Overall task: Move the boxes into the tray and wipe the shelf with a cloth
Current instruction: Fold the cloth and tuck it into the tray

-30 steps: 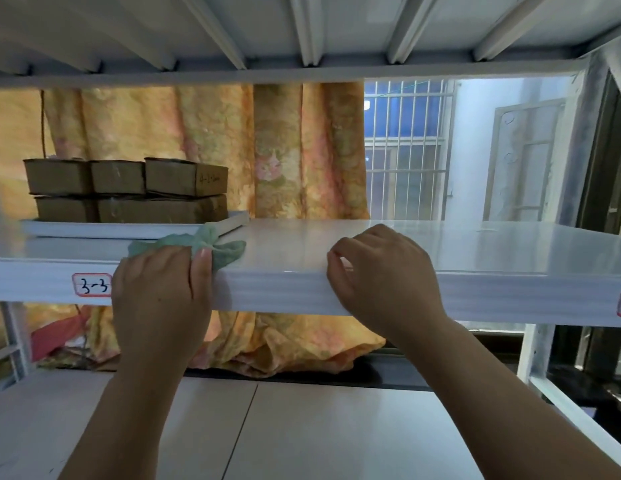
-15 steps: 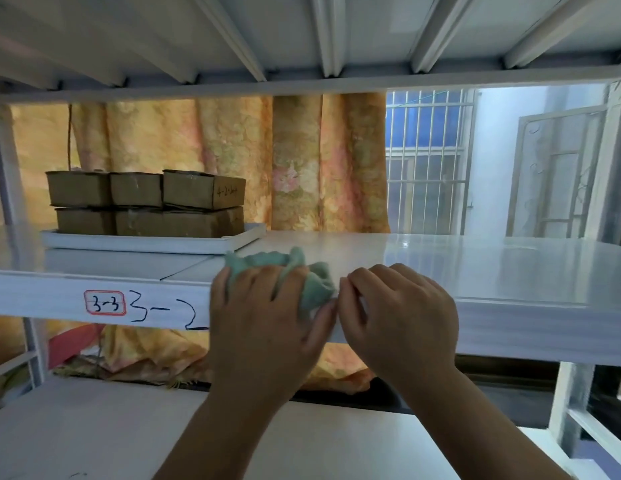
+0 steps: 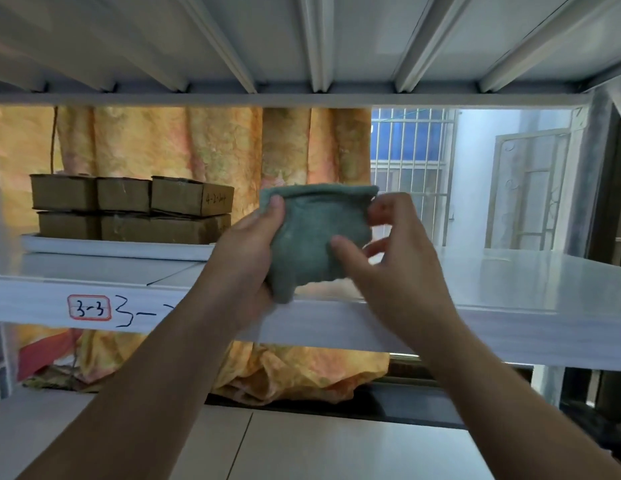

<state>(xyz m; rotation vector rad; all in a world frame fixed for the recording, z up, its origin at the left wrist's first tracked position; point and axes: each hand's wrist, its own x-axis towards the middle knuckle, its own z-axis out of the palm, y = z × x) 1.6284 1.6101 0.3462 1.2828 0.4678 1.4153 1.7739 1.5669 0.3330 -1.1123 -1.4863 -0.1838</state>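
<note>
- I'm reading "3-3" on a red-bordered sticker [image 3: 89,308], sitting on the shelf's front edge [image 3: 510,332].
- I'm seeing handwritten "3-" [image 3: 136,311] just right of it on the same edge; my left forearm is covering the rest.
- I'm making out roughly "4-2-..." scrawled on the top right box [image 3: 193,200]; not fully legible.

I'm in a storeroom — white metal shelving [image 3: 510,282] with handwritten "3-3" bay label [image 3: 89,307] at lower left, brown cardboard boxes [image 3: 132,207] stacked centre-left, barred window [image 3: 411,174] behind.

a teal-green cloth [image 3: 316,237], brown cardboard boxes [image 3: 136,209] in a white tray [image 3: 111,249], an orange-yellow floral curtain [image 3: 205,147] behind.
</note>
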